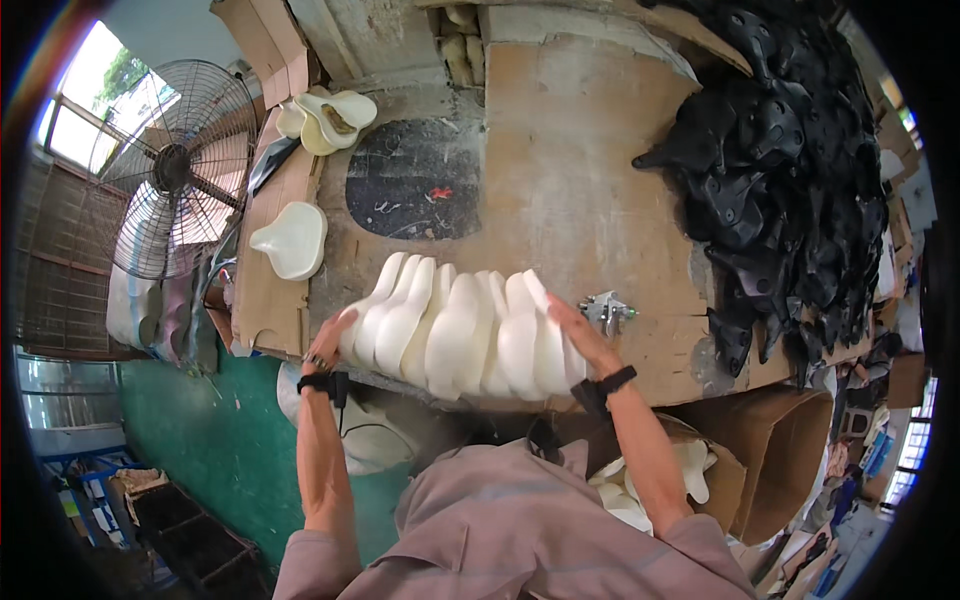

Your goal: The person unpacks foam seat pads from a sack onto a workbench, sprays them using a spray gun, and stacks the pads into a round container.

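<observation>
A row of several white foam bicycle saddle pads (458, 335) stands on edge at the near side of the worktable, packed face to face. My left hand (330, 338) presses on the left end of the row, partly hidden behind it. At the right end, my right hand (585, 336) lies along the last pad with its fingers stretched out. The row is held between both hands. Just right of my right hand, a metal spray gun (608, 310) lies on the cardboard-covered table (570, 150).
Black saddle shells (780, 190) are heaped along the table's right side. One white pad (292, 241) and a small stack of pads (330, 118) lie at the left. A fan (172, 168) stands beyond the left edge. Below right, an open cardboard box (785, 460) stands beside more white pads.
</observation>
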Demonstrator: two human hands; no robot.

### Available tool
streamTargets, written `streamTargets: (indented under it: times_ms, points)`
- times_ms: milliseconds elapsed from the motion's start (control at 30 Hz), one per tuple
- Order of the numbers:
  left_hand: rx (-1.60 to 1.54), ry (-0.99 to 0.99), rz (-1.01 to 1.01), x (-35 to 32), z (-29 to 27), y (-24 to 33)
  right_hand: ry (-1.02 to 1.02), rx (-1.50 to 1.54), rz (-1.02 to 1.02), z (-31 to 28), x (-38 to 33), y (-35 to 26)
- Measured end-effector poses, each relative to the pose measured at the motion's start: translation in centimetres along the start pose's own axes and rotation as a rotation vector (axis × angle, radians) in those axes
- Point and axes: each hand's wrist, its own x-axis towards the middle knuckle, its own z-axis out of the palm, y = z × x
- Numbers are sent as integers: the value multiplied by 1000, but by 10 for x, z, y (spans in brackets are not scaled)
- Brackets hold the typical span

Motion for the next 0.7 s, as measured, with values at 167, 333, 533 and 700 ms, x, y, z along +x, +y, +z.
streamTargets:
  times_ms: [167,333,533,700]
  points:
    - [1,-323,89,-56,-50,-24,-77,-437,-161,23,-51,-15]
    - [519,-332,22,-37,-6,19,-86,-690,-11,37,-10,-40]
    - [1060,88,122,-44,45,17,-59,-538,102,42,44,-29]
    - [864,95,75,-68,38,15,-267,-601,90,69,32,-44]
